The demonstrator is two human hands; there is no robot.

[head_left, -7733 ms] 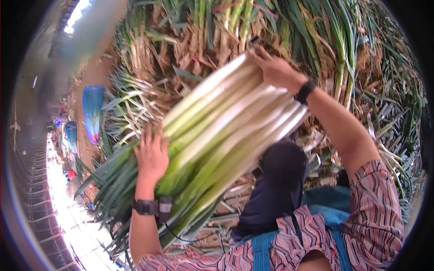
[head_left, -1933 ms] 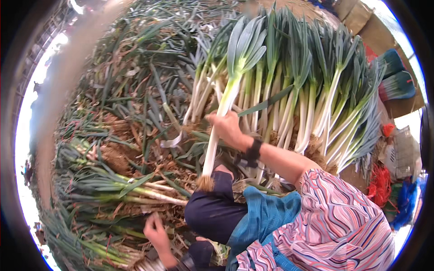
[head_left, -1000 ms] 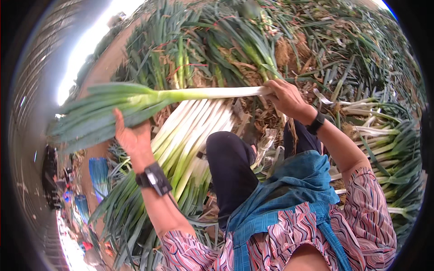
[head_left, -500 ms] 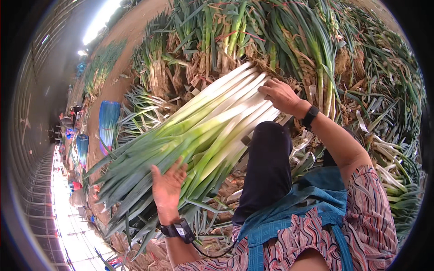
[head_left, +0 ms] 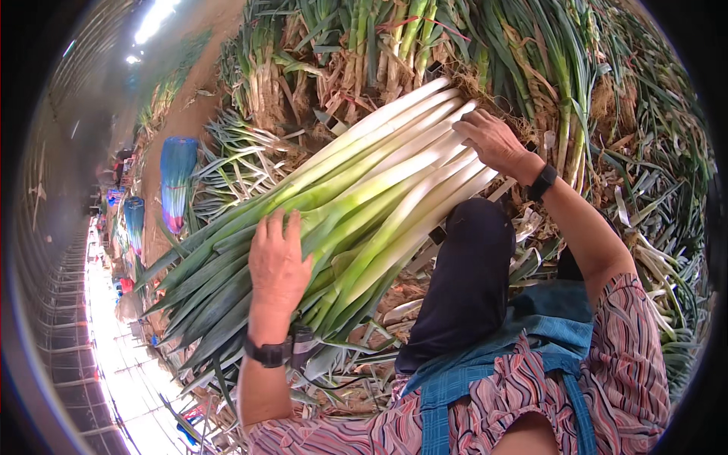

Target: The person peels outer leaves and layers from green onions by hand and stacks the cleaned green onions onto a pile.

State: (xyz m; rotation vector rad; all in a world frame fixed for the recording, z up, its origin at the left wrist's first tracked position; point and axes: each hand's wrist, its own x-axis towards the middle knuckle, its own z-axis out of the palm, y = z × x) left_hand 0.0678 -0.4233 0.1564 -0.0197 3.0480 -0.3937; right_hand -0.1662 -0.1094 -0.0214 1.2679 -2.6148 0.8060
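Observation:
A broad layer of leeks (head_left: 379, 182) lies slantwise in front of me, white root ends at the upper right and dark green leaves at the lower left. Across the green part rests my left hand (head_left: 279, 262), palm down, its fingers stretched out over the leaves and not closed round any. Near the root ends, my right hand (head_left: 493, 142) has its fingers curled down onto a white leek stalk; the fingertips are partly hidden. Both wrists wear black bands.
Unpeeled leeks (head_left: 364, 53) with dry roots stand in tied bundles along the far side. Loose leeks (head_left: 239, 163) lie beyond the layer at the left. Farther left stands a blue-wrapped bundle (head_left: 178, 178). My knee (head_left: 470, 265) is just right of the layer, among scattered peelings.
My left hand has turned from palm-sideways beside the leaves to palm down on top of them. My right hand stays at the white ends. The whole view has shifted slightly.

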